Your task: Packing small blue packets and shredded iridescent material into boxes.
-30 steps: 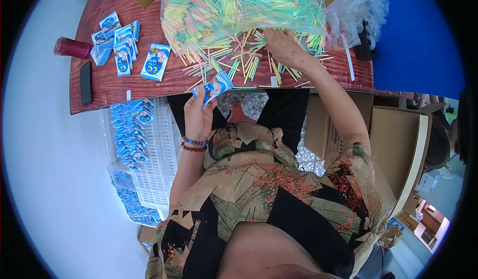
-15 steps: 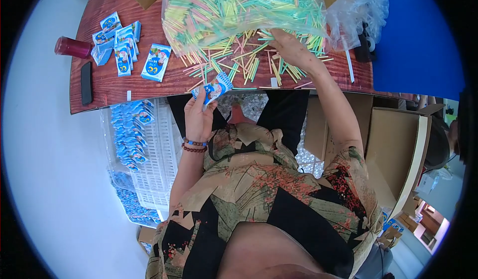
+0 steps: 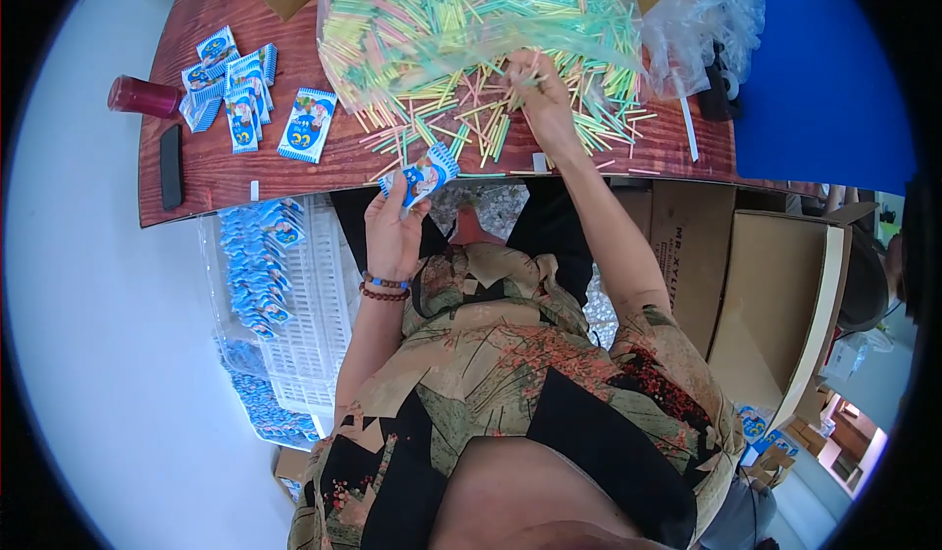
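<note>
My left hand [image 3: 394,234] holds a small blue-and-white printed packet [image 3: 428,174] by its lower edge, just in front of the table edge. My right hand [image 3: 548,106] is at the loose coloured straws [image 3: 481,123], its fingers pinched round a few thin straws. Pink, yellow and green straws spill out toward me from a large clear plastic bag [image 3: 471,30] full of them. To the left, one packet [image 3: 307,125] lies alone beside a small heap of similar packets [image 3: 245,89].
A dark red cup [image 3: 144,95] lies on its side by a black phone-like object [image 3: 172,167]. Crumpled clear plastic [image 3: 702,20] and a black tape dispenser [image 3: 724,94] sit right. Below left stands a white crate [image 3: 314,295] near rows of packets; open cardboard boxes [image 3: 775,305] stand right.
My right hand has moved left and slightly toward the bag's mouth, and now pinches a few straws. My left hand and its packet have stayed in place.
</note>
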Action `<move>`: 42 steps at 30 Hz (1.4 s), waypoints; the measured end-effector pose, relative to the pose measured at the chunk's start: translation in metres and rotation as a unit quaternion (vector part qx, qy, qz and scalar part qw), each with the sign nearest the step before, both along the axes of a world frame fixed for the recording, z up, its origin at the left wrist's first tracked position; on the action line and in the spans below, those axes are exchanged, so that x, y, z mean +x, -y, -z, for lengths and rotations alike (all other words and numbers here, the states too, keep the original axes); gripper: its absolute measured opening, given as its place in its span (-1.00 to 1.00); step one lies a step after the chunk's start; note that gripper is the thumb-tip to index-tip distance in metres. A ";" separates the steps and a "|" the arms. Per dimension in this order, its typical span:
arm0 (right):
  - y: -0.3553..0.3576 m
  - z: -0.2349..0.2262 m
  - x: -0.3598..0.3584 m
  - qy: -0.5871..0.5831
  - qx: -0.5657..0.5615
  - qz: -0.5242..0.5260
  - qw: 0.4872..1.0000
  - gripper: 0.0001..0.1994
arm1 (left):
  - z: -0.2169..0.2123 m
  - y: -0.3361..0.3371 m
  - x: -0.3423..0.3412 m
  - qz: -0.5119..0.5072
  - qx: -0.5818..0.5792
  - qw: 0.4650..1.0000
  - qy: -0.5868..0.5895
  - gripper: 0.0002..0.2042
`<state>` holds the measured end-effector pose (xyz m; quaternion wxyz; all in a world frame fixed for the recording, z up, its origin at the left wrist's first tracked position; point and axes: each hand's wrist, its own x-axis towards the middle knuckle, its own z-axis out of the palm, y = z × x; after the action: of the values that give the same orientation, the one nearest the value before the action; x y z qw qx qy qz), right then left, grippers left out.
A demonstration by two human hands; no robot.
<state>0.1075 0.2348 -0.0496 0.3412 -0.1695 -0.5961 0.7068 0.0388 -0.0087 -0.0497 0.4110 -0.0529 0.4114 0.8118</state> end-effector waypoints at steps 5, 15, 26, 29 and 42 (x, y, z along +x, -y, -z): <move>0.002 0.013 -0.001 0.046 0.083 0.015 0.995 -0.81 | -0.001 0.001 0.000 -0.007 -0.002 1.000 0.005 -0.83; 0.010 0.001 0.002 0.071 0.116 0.035 0.990 -0.80 | -0.004 0.001 0.000 -0.002 -0.010 1.000 0.008 -0.83; 0.010 0.012 0.008 0.117 0.235 -0.017 0.965 -0.84 | -0.004 -0.001 0.000 0.009 -0.002 1.000 0.006 -0.83; 0.005 0.011 0.005 0.107 0.066 -0.026 0.992 -0.90 | -0.005 -0.006 -0.001 0.008 0.003 1.000 0.006 -0.82; 0.039 -0.059 -0.003 -0.187 -0.209 -0.025 0.960 -0.81 | -0.019 -0.038 0.003 0.007 0.018 0.999 -0.048 -0.81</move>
<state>0.1050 0.1957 0.0099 0.3852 -0.0869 -0.3649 0.8432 0.0421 0.0296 -0.0302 0.3979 -0.0037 0.4162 0.8176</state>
